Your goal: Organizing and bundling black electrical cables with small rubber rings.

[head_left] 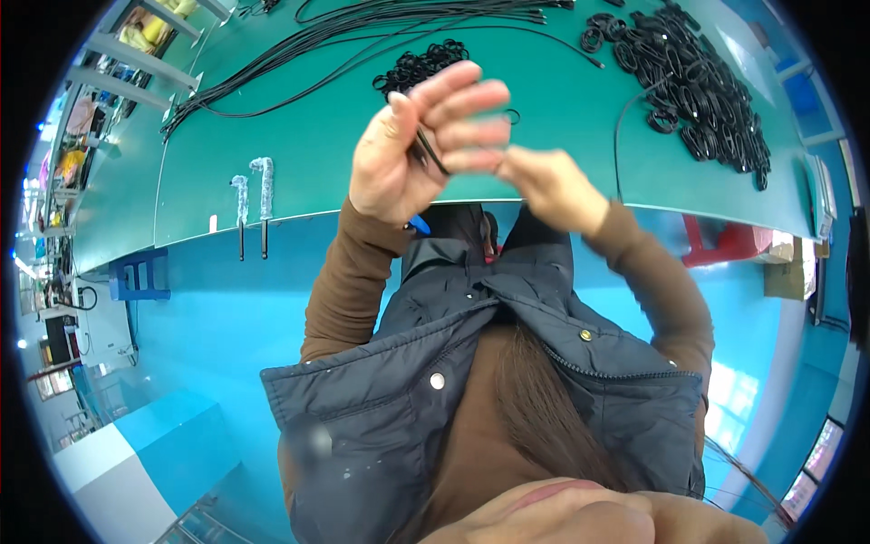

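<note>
My left hand point(426, 140) is raised over the near edge of the green table, palm showing and fingers stretched, slightly blurred. A short dark stretch of black cable point(430, 152) crosses that palm at the base of the fingers and is held there; the rest of it is hidden. Close to its fingertips, my right hand point(555, 189) is bent with its fingers drawn together. Motion blurs those fingers, and whatever they pinch cannot be made out. Behind the left hand lies a pile of small black rings point(421, 65); a single black ring point(513, 116) rests to its right.
Long black cables point(362, 45) stretch across the far side of the table point(299, 136). A large heap of coiled black cables point(693, 82) covers the right part. Two plastic-wrapped tools point(263, 195) overhang the front edge at left. A blue stool point(140, 275) stands below.
</note>
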Demonstrator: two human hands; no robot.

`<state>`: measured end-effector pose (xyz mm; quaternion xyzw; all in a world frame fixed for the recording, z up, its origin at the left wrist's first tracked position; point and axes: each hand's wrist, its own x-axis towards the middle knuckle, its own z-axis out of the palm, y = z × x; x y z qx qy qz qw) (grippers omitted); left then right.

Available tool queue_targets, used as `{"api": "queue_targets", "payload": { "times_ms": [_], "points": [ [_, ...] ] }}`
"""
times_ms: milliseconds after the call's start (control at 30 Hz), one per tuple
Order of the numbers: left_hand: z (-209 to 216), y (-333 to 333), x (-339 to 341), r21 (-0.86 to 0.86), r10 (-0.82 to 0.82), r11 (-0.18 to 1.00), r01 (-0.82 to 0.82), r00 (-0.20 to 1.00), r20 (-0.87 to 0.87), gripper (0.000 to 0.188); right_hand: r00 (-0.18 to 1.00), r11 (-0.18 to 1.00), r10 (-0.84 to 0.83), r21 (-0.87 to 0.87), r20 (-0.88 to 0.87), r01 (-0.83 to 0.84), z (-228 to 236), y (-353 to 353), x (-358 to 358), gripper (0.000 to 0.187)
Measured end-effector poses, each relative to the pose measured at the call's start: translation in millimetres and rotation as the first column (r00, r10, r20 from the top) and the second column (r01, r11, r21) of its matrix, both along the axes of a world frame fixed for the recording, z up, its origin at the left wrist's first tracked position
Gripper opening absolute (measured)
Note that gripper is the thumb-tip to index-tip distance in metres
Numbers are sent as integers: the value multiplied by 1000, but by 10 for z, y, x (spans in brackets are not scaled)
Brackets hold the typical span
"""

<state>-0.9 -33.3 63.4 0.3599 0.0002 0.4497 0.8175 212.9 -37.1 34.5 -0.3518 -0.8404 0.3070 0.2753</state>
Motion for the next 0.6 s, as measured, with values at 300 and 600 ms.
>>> {"api": "queue_targets", "payload": {
  "times_ms": [300,600],
  "points": [
    [-253,-176,-13,167,136,984,-59,855,-500,46,987,894,72,429,141,-126,852,131,102,6],
    [114,-109,-130,11,-225,972,233,923,311,42,999,986,-4,168,45,-3,156,-37,30,7]
  ]
}}
